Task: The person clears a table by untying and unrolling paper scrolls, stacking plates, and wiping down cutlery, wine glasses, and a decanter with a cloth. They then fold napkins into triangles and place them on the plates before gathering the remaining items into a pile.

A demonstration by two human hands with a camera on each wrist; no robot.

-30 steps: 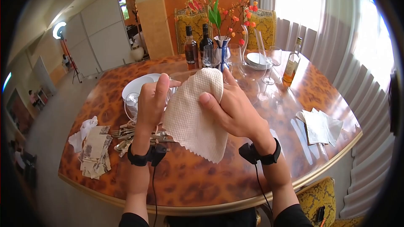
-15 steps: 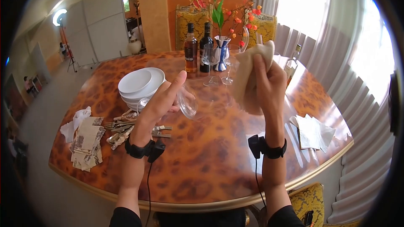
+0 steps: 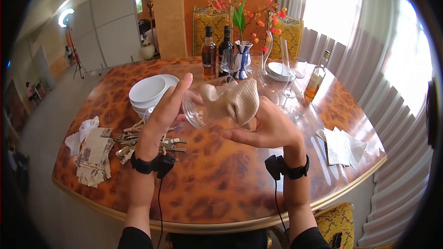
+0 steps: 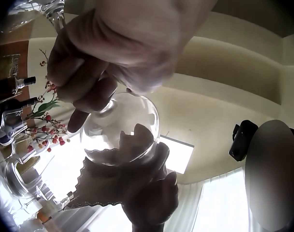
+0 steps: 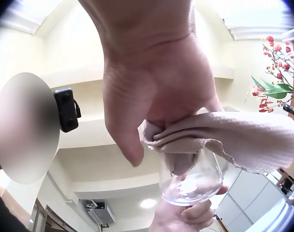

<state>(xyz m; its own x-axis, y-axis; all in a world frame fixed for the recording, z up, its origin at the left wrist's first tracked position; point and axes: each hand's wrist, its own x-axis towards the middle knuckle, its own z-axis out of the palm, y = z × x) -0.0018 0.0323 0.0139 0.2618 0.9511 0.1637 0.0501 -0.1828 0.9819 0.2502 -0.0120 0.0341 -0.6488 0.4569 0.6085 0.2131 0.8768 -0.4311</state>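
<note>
My left hand (image 3: pixel 168 101) grips a clear glass (image 3: pixel 194 109) in front of my body, its thumb pointing up. In the left wrist view my left fingers curl beside the round glass (image 4: pixel 149 113). A cream textured cloth (image 3: pixel 237 99) with a zigzag edge is tucked into the glass, one part hanging outside. My right hand (image 3: pixel 277 122) reaches in at the glass's mouth, its fingers mostly hidden by the cloth. The right wrist view shows cloth-covered fingertips inside the glass (image 5: pixel 205 186), while the right thumb (image 5: pixel 127 145) sticks out straight, apart from the cloth.
White bowls and plates (image 3: pixel 146 90) stand stacked at left, near cutlery (image 3: pixel 173 145) and patterned napkins (image 3: pixel 94 152). Bottles (image 3: pixel 209 60), a flower vase (image 3: pixel 242 60) and glasses stand at the back. On the right are a bottle (image 3: pixel 317 76) and white napkins (image 3: pixel 344 145).
My right hand first held the cloth up close to the left hand, then swung it out right, and now has pushed it into the glass. The left hand has kept its hold.
</note>
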